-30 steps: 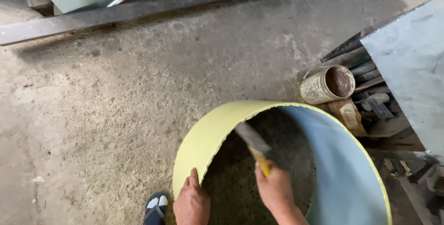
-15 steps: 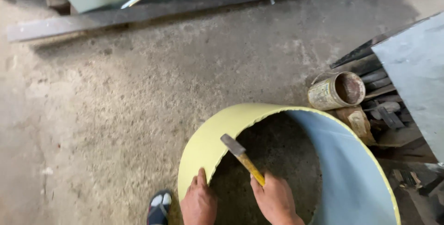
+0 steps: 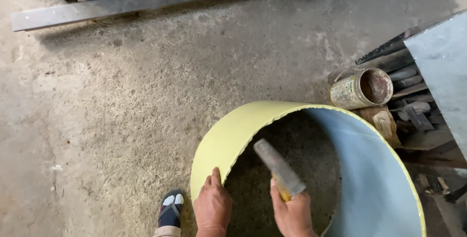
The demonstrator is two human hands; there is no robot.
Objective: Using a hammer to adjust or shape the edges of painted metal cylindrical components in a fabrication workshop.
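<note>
Concrete floor (image 3: 121, 120): lying bare and broad to the left and ahead, giving the widest open room. Rolled sheet-metal cylinder (image 3: 228, 139): standing on that floor, pale yellow outside, blue-grey inside, open end facing up; its near rim is showing a run of small dents along the left arc, while the far and right rim is reading smooth, so the rim work appears partly done. Steel bar (image 3: 146, 3): lying across the far floor, well apart. Scrap pile with rusty tin can (image 3: 362, 88): crowding the cylinder's right side. Left hand (image 3: 212, 208): pressing flat on the rim, fingers hooking over it. Right hand (image 3: 292, 212): gripping a hammer (image 3: 279, 169) inside the opening.
</note>
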